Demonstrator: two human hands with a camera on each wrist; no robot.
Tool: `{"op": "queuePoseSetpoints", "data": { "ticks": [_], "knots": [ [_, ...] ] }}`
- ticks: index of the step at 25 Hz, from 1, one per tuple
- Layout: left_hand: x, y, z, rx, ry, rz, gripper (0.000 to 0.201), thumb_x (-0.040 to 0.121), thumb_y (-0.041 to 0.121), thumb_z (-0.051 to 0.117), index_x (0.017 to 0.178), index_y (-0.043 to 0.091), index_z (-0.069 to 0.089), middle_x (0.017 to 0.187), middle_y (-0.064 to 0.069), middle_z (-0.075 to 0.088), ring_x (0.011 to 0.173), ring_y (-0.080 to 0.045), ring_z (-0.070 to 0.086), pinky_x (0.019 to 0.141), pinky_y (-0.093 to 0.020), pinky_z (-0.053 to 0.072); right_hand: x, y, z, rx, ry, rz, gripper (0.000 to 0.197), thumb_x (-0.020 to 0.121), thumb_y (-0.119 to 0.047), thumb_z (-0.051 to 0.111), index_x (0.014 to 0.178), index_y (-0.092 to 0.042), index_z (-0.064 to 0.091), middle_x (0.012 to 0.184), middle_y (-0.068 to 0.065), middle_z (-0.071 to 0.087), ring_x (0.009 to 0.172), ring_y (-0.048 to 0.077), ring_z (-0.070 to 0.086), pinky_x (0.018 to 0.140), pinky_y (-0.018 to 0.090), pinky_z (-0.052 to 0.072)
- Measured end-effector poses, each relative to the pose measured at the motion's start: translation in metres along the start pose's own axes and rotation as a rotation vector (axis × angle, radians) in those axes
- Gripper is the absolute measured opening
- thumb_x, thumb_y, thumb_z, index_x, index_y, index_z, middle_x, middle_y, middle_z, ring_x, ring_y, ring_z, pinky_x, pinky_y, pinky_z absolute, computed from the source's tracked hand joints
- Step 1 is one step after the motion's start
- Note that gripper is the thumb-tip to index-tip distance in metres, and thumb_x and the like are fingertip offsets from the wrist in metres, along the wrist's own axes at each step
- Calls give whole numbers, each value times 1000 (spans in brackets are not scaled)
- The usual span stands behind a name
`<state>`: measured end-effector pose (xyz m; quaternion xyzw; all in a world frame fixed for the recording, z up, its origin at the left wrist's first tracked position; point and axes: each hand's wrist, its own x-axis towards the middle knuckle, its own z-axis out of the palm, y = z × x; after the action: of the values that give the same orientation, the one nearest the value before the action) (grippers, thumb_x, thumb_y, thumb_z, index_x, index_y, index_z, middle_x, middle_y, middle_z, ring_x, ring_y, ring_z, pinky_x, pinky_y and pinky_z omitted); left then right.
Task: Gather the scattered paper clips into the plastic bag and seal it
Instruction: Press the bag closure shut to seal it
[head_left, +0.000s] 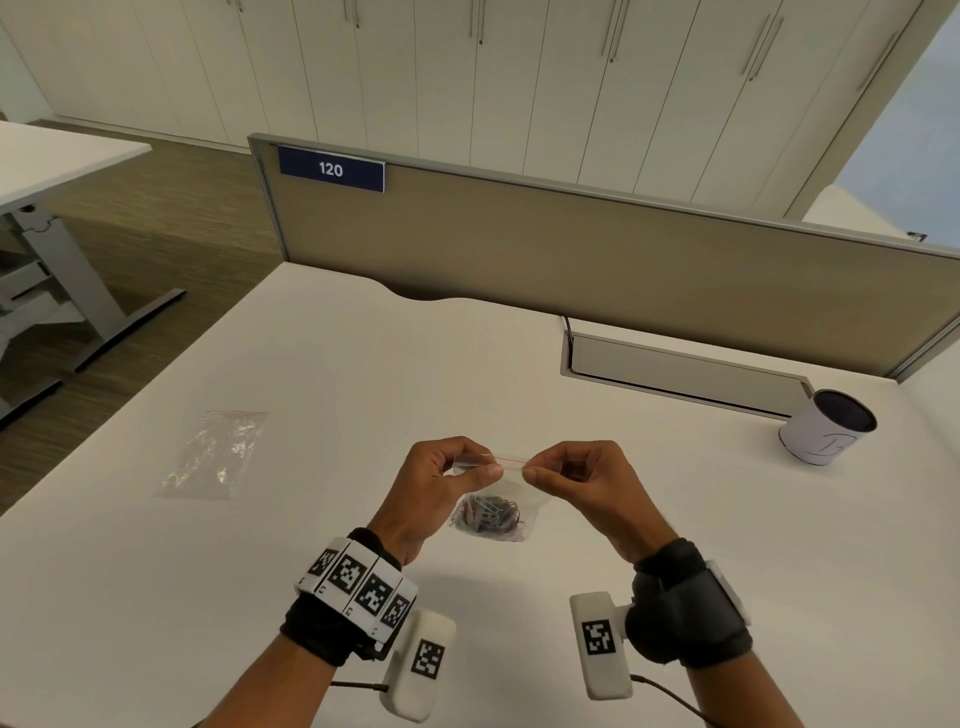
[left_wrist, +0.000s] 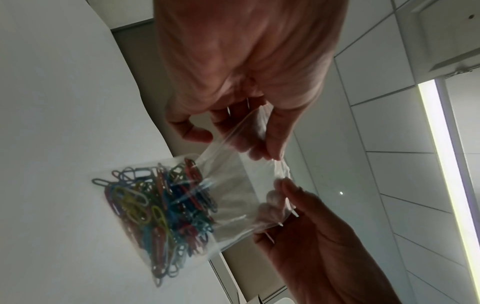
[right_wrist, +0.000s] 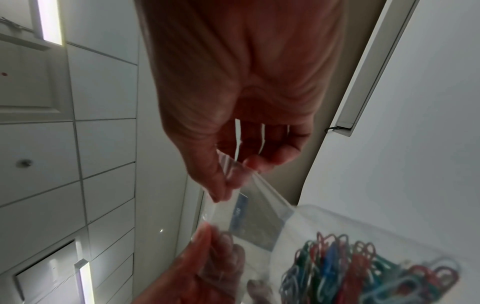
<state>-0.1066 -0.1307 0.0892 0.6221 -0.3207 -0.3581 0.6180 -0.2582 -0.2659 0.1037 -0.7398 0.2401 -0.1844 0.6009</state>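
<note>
A small clear plastic bag (head_left: 511, 491) with a red line along its top edge hangs between my hands over the white desk (head_left: 363, 364). Many coloured paper clips (head_left: 488, 514) sit bunched in its bottom. My left hand (head_left: 488, 466) pinches the left end of the top strip between thumb and fingers. My right hand (head_left: 535, 471) pinches the right end. In the left wrist view the left hand (left_wrist: 265, 152) grips the bag (left_wrist: 233, 185) above the clips (left_wrist: 155, 216). The right wrist view shows the right hand (right_wrist: 226, 189) pinching the bag (right_wrist: 262, 207), with blurred clips (right_wrist: 363, 271) below.
A second clear plastic bag (head_left: 213, 452) lies flat on the desk to the left. A white cup (head_left: 826, 428) with a dark inside stands at the right. A beige partition (head_left: 571, 249) and a cable flap (head_left: 685, 369) line the far edge.
</note>
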Motion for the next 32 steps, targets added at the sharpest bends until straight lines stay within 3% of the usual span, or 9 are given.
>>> {"op": "queuePoseSetpoints", "data": {
  "ticks": [4,9,13,17,22,26,30,32],
  "knots": [
    [-3,-1,0,-40,22,1,9,76,13,74,81,7,71,85,-6,72,86,-16,65,81,-30,50,2,-4,5,-122,36,-79,8,82,-20,71,77,-13,73,73,1,70,70,12,62,66,27,48],
    [-3,0,0,-31,13,17,7,75,13,75,79,8,72,82,-9,72,83,-17,66,82,-32,51,2,-7,6,-160,27,-96,10,83,-22,70,77,-15,72,75,4,71,72,19,64,67,28,50],
    [-4,2,1,-17,3,27,3,76,9,73,79,9,72,79,-5,71,78,-15,64,74,-28,49,0,-5,7,-128,15,-75,8,82,-19,71,76,-14,70,74,0,71,71,11,64,68,26,51],
    [-4,4,2,13,-27,27,4,76,11,74,79,9,73,81,-7,73,81,-17,67,77,-29,52,-1,-7,10,-95,-18,-84,14,79,-27,74,80,-13,72,81,0,74,76,12,68,69,24,53],
    [-7,2,-3,-51,9,2,17,70,12,77,86,5,74,89,-12,76,88,-23,71,80,-30,56,1,-2,11,-198,68,-108,17,82,-33,69,81,-16,72,80,0,72,79,24,64,71,41,51],
    [-7,1,-8,-85,51,-2,11,73,3,74,81,-2,69,76,-12,71,73,-16,67,67,-18,52,2,0,10,-201,95,-104,12,82,-26,71,80,-14,71,78,2,71,75,20,61,65,28,47],
    [-4,2,-8,-41,66,-18,8,71,4,75,75,1,69,77,-15,71,74,-20,66,72,-25,53,2,0,13,-199,97,-101,10,81,-23,72,79,-13,72,75,-4,70,66,3,57,60,16,44],
    [-4,2,-9,-43,79,-10,9,71,5,76,77,1,70,78,-17,71,75,-21,66,74,-27,54,2,1,12,-131,121,-82,12,77,-23,75,79,-12,73,76,-2,73,68,3,62,62,15,48]
  ]
}}
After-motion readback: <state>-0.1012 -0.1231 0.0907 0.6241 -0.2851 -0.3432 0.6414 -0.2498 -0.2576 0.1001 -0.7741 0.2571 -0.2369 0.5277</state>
